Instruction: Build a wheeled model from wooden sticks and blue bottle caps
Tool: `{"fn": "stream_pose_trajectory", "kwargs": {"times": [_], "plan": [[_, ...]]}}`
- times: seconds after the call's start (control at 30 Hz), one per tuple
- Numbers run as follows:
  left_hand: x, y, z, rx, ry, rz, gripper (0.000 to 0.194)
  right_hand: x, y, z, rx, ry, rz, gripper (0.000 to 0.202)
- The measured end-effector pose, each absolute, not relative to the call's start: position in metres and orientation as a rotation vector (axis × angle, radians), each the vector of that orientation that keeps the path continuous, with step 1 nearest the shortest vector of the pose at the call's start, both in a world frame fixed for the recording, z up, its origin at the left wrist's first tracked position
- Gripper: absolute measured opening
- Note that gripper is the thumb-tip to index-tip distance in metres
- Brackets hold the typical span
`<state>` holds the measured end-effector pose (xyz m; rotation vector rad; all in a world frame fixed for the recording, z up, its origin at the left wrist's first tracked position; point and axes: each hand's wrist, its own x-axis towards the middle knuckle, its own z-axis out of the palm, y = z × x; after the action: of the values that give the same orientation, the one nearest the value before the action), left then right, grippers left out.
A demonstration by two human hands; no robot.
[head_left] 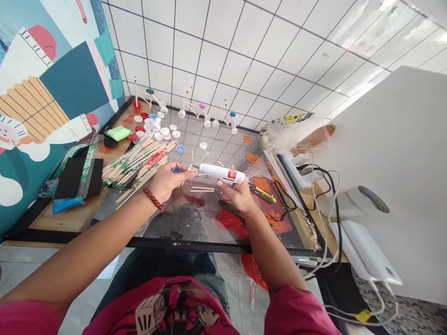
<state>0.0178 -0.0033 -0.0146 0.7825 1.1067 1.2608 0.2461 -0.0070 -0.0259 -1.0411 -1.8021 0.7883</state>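
In the head view, the left fingers [187, 175] are closed in a pinch on a thin wooden stick [190, 168], and the right fingers [226, 188] are wrapped around a white glue gun [216, 172], held above the worktop [84, 219]. The metal nozzle points at the left fingertips from very near, so a slip of either wrist could burn skin or put glue on the wrong spot. The thin stick could twist or snap if pinched too hard, and any fresh joint could sag if it is moved before the glue sets. The black cord [288, 203] loops beside the yellow cutter [266, 193]; a tug might drag one against the other. As for writing, the red label [232, 175] on the gun is too small to read, as is the green and red print on the wrapped chopsticks [139, 163]. Large orange lettering [261, 183] shows through the worktop, but its wording is unclear.
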Motion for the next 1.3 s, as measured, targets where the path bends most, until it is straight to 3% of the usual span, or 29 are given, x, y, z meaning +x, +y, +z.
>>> {"fn": "stream_pose_trajectory", "kwargs": {"times": [1.03,1.3], "plan": [[0.018,-0.005,-0.015,0.816,1.037,1.217,0.043,0.243,-0.007,-0.022,-1.094,-1.75,0.787,0.034],[0.018,-0.006,-0.012,0.909,0.945,1.13,0.041,0.255,0.01,-0.022,-1.191,-1.557,0.776,0.043]]}}
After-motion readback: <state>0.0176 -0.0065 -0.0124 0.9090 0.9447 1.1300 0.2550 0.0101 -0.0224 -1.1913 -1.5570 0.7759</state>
